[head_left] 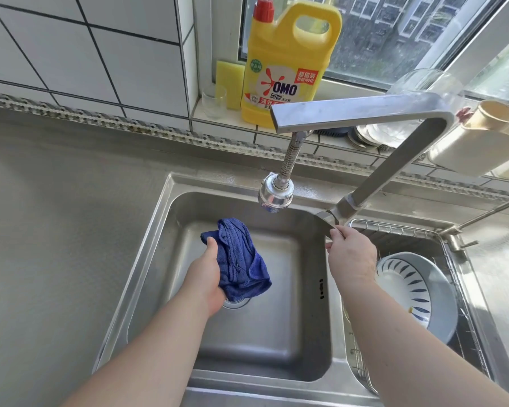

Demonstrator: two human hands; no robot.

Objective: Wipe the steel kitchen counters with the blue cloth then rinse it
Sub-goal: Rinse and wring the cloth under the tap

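My left hand [209, 274] grips the crumpled blue cloth [241, 259] above the left basin of the steel sink [171, 207], a little left of and below the tap's nozzle [275, 195]. My right hand [351, 257] pinches the steel tap handle [325, 220] at the base of the angular tap [365, 113]. No water runs from the nozzle. The steel counter [56, 215] stretches to the left of the sink.
A blue-striped white bowl [415, 292] lies tilted in the wire basket [394, 227] of the right basin. On the window sill stand a yellow detergent jug [288, 63], a yellow sponge [229, 83], a small glass [213, 101] and stacked plates [379, 133]. A cream container [482, 136] sits far right.
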